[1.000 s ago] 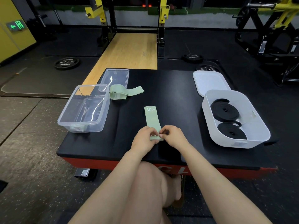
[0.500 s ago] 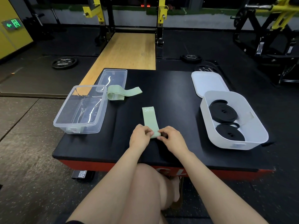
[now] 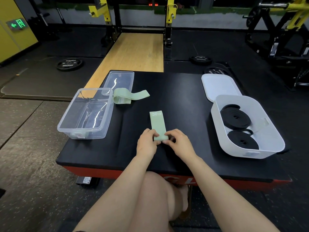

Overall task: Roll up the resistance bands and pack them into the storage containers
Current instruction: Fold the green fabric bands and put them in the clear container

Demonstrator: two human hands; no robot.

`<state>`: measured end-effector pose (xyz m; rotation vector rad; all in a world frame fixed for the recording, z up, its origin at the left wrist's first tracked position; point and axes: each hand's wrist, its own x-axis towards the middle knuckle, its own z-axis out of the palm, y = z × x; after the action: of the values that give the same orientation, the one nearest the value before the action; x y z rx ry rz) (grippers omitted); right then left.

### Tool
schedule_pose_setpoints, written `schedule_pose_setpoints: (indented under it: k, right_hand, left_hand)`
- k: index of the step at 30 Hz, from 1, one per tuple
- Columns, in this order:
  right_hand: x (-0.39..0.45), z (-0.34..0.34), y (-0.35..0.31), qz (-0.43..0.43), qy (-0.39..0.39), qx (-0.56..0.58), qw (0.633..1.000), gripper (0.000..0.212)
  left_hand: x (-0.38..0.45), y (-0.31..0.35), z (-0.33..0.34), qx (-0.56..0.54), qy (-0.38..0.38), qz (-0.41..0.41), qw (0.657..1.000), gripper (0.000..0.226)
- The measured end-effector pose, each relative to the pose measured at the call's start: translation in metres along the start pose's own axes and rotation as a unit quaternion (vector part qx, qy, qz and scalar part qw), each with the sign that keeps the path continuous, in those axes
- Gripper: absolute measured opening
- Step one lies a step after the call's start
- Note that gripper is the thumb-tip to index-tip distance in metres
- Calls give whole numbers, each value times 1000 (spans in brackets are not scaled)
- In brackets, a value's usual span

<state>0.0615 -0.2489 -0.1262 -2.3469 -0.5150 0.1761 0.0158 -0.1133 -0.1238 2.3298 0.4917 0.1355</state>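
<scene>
A pale green resistance band [image 3: 158, 123] marked "30 LB" lies flat on the black padded table [image 3: 180, 101], pointing away from me. My left hand [image 3: 148, 142] and my right hand [image 3: 178, 141] both pinch its near end, which is curled into a small roll between my fingers. A second green band [image 3: 127, 96] lies loosely folded at the back left. A clear plastic container [image 3: 87, 114] stands at the left. A white container [image 3: 247, 126] at the right holds two rolled black bands [image 3: 235, 118].
A clear lid [image 3: 119, 81] lies behind the clear container and a white lid [image 3: 219, 87] behind the white one. Weight plates [image 3: 69, 64] lie on the gym floor beyond, with a rack and a wooden platform [image 3: 133, 52] behind the table.
The roll at the band's near end has advanced a little, so the flat part looks shorter. The view has shifted slightly; the containers and the other band stay put.
</scene>
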Motion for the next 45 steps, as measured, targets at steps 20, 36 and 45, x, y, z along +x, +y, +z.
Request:
schedule_pose_setpoints:
  k: [20,36,45]
  right_hand:
    - [-9,-30,0,40,-174,-18,984,17]
    - [-25,-9,3,-71,-17,-63,995,21]
    - [-9,-12,2,-42,-46,-55,997,25]
  left_hand:
    - [-21,-2,-9,40,-89,38,994,23]
    - [-6,7,-10,36,-78,-6,996,13]
    - [-5,7,-7,-17,-29,30,999,5]
